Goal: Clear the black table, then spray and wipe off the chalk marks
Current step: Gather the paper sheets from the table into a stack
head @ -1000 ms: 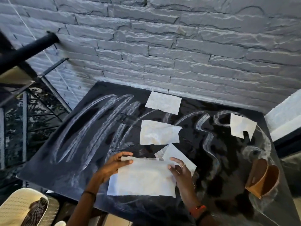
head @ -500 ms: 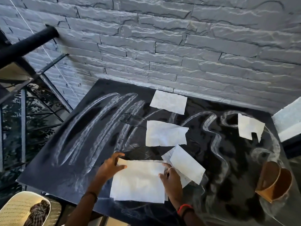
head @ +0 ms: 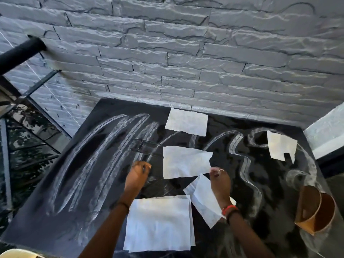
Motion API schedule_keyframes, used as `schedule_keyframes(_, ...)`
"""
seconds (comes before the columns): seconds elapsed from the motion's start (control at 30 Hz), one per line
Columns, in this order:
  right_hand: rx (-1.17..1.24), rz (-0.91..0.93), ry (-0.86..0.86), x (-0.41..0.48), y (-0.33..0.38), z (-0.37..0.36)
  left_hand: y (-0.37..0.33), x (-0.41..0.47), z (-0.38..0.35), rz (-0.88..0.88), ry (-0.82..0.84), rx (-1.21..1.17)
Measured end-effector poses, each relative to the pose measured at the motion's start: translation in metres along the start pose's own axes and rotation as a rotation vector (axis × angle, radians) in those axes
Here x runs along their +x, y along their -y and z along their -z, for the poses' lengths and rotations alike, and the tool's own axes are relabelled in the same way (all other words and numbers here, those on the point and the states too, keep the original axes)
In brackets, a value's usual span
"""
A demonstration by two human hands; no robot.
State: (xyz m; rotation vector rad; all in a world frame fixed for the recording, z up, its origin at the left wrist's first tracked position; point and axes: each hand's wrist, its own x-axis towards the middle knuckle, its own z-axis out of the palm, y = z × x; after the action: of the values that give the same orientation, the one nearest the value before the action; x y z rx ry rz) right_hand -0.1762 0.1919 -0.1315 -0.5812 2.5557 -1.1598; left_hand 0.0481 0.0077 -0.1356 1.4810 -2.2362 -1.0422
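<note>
White paper sheets [head: 158,220] lay scattered across the black surface [head: 104,157] over chalk marks [head: 74,164], awaiting clearing. Right hand [head: 219,180] met a corner of the middle sheet [head: 184,162], though blur hid any grip; left hand [head: 137,174] hovered loosely curled, empty.

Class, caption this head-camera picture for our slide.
Left hand and right hand hover over paper sheets on the chalk-marked black table.

5 paper sheets [head: 186,121] [head: 186,162] [head: 281,144] [head: 158,222] [head: 204,202], 2 brown cups [head: 309,207] [head: 328,211], 2 hands [head: 136,175] [head: 220,180], 1 blk table [head: 55,183].

Head view, steep (close) over table [head: 55,183]
</note>
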Motion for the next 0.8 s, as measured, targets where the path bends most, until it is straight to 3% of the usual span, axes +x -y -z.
schedule_keyframes(0.17,-0.118,-0.125,0.105,0.072,0.000,-0.008,-0.044,0.029,-0.021,-0.078,0.054,-0.001)
schedule_keyframes(0.4,-0.090,-0.258,0.240,0.104,0.017,-0.018,-0.067,0.061,-0.044,-0.155,0.063,-0.065)
schedule_keyframes(0.5,-0.120,-0.184,0.332,0.109,0.028,-0.021,-0.073,0.072,-0.047,-0.149,0.078,-0.098)
schedule_keyframes(0.63,0.072,-0.020,0.383,0.096,0.054,-0.013,-0.086,0.080,-0.048,-0.214,0.133,-0.259)
schedule_keyframes(0.73,0.230,0.058,0.619,0.087,0.069,-0.004,-0.097,0.082,-0.047,-0.190,0.219,-0.385)
schedule_keyframes(0.8,0.339,0.037,0.687,0.082,0.077,0.004,-0.105,0.077,-0.041,-0.149,0.305,-0.452)
